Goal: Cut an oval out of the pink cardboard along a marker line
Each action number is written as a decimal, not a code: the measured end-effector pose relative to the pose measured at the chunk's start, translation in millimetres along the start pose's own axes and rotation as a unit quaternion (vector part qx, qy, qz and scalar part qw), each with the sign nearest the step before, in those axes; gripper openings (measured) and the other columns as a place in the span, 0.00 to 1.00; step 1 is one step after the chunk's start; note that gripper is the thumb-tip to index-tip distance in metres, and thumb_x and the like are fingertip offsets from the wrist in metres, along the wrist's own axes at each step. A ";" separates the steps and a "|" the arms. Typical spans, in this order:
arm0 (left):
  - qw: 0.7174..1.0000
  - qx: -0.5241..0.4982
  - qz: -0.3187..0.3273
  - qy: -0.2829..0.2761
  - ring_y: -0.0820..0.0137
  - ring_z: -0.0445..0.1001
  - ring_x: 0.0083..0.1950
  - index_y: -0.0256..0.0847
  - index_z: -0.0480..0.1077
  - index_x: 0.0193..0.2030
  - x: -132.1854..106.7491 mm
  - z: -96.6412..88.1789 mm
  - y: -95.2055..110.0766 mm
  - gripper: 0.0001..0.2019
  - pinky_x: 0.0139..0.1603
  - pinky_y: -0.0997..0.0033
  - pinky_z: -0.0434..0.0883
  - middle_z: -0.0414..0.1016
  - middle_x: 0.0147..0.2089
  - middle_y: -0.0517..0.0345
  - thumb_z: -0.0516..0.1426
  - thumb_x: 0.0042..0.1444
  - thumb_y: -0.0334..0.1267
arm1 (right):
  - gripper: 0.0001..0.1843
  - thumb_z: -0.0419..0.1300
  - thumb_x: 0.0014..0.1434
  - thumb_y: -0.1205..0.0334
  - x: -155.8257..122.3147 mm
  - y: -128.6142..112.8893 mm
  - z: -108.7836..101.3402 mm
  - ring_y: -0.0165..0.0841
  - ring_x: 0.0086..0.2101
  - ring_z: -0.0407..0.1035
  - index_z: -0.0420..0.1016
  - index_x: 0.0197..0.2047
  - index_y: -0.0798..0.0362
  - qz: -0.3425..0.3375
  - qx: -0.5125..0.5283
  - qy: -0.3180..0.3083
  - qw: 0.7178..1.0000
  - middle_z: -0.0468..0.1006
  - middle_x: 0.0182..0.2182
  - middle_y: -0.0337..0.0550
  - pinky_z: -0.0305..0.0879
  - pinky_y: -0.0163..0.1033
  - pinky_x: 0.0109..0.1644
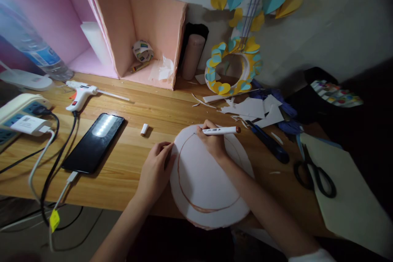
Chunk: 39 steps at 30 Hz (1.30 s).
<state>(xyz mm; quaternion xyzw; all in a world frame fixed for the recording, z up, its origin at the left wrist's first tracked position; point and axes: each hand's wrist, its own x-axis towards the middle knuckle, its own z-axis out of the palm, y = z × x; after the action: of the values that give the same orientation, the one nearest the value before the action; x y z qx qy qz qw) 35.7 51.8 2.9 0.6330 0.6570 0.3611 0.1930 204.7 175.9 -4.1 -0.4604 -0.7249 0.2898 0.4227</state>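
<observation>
- Head view: the white disc (202,178) lies on the desk (132,151), overhanging its near edge, a curved brown line (205,211) drawn inside its rim.
- Right hand (214,143), over the disc's far part: holding a marker (221,130).
- Left hand (157,168): fingers bent, touching the disc's left edge; cannot tell if it grips.
- Left of the disc: cap (144,129), phone (93,143).
- Right of it: knife (270,143).
</observation>
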 end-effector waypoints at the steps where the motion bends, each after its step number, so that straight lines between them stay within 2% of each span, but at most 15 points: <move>1: 1.000 -0.002 0.001 0.000 0.64 0.70 0.49 0.38 0.69 0.52 0.2 0.1 0.0 0.13 0.52 0.60 0.69 0.70 0.49 0.49 0.52 0.61 0.34 | 0.18 0.56 0.56 0.58 -0.2 -0.5 -0.1 0.27 0.21 0.51 0.50 0.22 0.49 -0.001 -0.001 -0.005 1.000 0.53 0.17 0.29 0.48 0.33 0.26; 9: 1.000 -0.006 0.002 0.003 0.63 0.71 0.49 0.41 0.69 0.51 -0.9 -1.4 1.6 0.13 0.51 0.58 0.70 0.70 0.49 0.50 0.52 0.61 0.35 | 0.18 0.56 0.57 0.55 -1.5 -4.1 -1.1 0.27 0.21 0.51 0.51 0.22 0.49 -0.007 0.004 -0.051 0.999 0.54 0.18 0.30 0.49 0.33 0.27; 15: 1.000 -0.011 0.003 0.001 0.62 0.71 0.49 0.43 0.69 0.51 -0.3 -1.3 1.4 0.13 0.51 0.58 0.70 0.70 0.49 0.50 0.52 0.61 0.35 | 0.18 0.54 0.58 0.55 -1.1 -2.9 -1.4 0.28 0.22 0.51 0.50 0.22 0.48 0.011 -0.019 0.008 1.000 0.54 0.18 0.30 0.51 0.34 0.28; 17: 1.000 -0.009 0.001 0.001 0.62 0.71 0.49 0.42 0.69 0.51 -0.3 -1.2 1.3 0.13 0.51 0.59 0.70 0.70 0.49 0.50 0.52 0.61 0.35 | 0.18 0.54 0.58 0.56 -0.7 -2.3 -1.0 0.28 0.22 0.51 0.49 0.22 0.48 0.011 -0.022 0.010 1.000 0.53 0.18 0.30 0.51 0.34 0.28; 30: 1.000 -0.013 0.004 0.004 0.63 0.71 0.49 0.42 0.69 0.51 -0.5 -1.9 2.0 0.13 0.51 0.59 0.70 0.70 0.49 0.50 0.52 0.60 0.34 | 0.17 0.57 0.56 0.56 -2.2 -12.6 -4.7 0.26 0.21 0.52 0.53 0.22 0.49 -0.011 0.005 -0.093 0.996 0.57 0.18 0.30 0.50 0.34 0.26; 35: 1.000 -0.013 0.007 0.005 0.62 0.71 0.49 0.42 0.69 0.51 -1.0 -0.7 0.0 0.13 0.51 0.59 0.70 0.70 0.49 0.50 0.52 0.60 0.34 | 0.16 0.59 0.54 0.55 -2.8 -15.0 -7.2 0.26 0.21 0.55 0.58 0.22 0.51 -0.014 0.014 -0.150 0.988 0.61 0.17 0.31 0.51 0.33 0.25; 37: 1.000 -0.015 0.010 0.006 0.62 0.71 0.49 0.42 0.69 0.51 -0.9 -0.3 -0.4 0.13 0.51 0.58 0.70 0.70 0.49 0.50 0.52 0.60 0.34 | 0.16 0.59 0.54 0.54 -3.6 -15.1 -7.7 0.26 0.21 0.56 0.59 0.23 0.51 -0.014 0.012 -0.151 0.988 0.63 0.17 0.31 0.51 0.33 0.25; 39: 1.000 -0.017 0.011 0.006 0.62 0.70 0.49 0.42 0.69 0.51 -0.5 0.0 -0.6 0.13 0.51 0.58 0.70 0.70 0.49 0.50 0.52 0.60 0.34 | 0.16 0.58 0.55 0.54 -4.0 -14.1 -7.5 0.26 0.21 0.55 0.57 0.23 0.50 -0.011 0.006 -0.125 0.992 0.61 0.17 0.31 0.51 0.34 0.26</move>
<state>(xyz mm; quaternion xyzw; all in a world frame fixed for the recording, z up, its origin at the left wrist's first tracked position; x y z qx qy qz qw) 35.4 51.3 2.4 0.6345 0.6452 0.3778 0.1961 206.2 166.7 9.5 -0.4099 -0.7751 0.3450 0.3348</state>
